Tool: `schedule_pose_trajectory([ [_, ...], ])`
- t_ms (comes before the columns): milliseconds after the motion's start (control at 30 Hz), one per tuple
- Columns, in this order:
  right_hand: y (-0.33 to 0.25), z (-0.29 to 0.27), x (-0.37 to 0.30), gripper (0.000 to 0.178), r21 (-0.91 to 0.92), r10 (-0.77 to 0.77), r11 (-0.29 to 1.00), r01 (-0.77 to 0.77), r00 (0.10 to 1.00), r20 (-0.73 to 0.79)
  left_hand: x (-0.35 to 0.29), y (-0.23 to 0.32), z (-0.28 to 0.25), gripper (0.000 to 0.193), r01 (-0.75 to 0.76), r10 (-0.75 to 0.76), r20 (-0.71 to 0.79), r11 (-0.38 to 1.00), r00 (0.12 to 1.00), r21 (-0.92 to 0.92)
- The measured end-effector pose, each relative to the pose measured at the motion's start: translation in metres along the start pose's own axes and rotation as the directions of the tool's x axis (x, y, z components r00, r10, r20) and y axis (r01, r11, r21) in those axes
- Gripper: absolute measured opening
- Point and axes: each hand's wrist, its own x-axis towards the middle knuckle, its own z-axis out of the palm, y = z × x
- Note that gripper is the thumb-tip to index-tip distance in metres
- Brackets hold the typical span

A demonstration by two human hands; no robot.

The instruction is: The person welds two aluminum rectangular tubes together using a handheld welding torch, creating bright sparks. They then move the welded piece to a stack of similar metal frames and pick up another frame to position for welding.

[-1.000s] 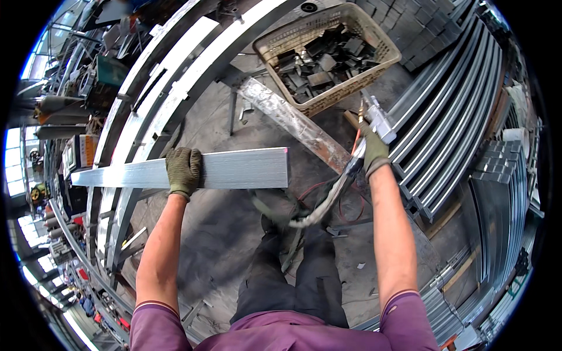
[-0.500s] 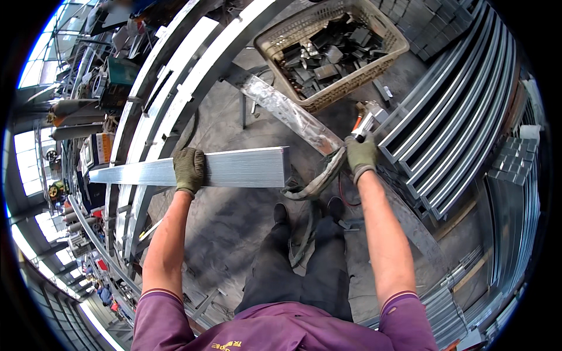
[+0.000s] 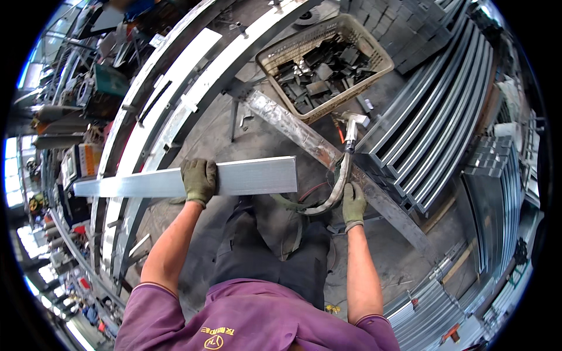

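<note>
My left hand (image 3: pixel 199 179), in a green work glove, is closed over a long, flat-faced silver metal bar (image 3: pixel 257 176). The bar lies crosswise in front of my legs, its far-left part over the curved white beams. Lower and to the right, my gloved right hand (image 3: pixel 354 204) has its fingers stretched out. It is close beside a thick sleeved hose (image 3: pixel 331 199); whether they touch I cannot tell. From that hose's upper end rises a silver torch-like tool (image 3: pixel 351 134), resting near the slanting steel beam (image 3: pixel 295 130).
A beige plastic basket (image 3: pixel 383 65) full of dark metal offcuts stands ahead. Curved white beams (image 3: pixel 193 99) arc along the left. To the right lie stacked curved metal profiles (image 3: pixel 430 131) and a bundle of straight ones (image 3: pixel 497 205). The hose loops near my legs.
My right hand has let go of the torch-like tool and drawn back toward me. The tool now stands free. My left hand remains on the bar, and my legs have shifted closer to it.
</note>
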Motion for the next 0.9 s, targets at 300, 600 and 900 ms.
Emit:
schedule_pose_trajectory([
  [300, -0.045, 0.03, -0.021, 0.055, 0.207, 0.287, 0.94, -0.27, 0.957, -0.053, -0.011, -0.011, -0.015, 0.043, -0.12, 0.132, 0.018, 0.942, 0.991, -0.312],
  [600, -0.061, 0.067, 0.033, 0.037, 0.203, 0.231, 0.962, -0.185, 0.945, -0.232, -0.012, -0.057, -0.031, 0.05, -0.243, 0.298, 0.058, 0.862, 0.953, -0.446],
  [900, 0.011, 0.114, -0.015, 0.024, -0.25, 0.145, 0.955, -0.16, 0.986, -0.077, -0.009, -0.086, -0.038, 0.047, -0.202, 0.297, 0.185, 0.89, 0.937, -0.41],
])
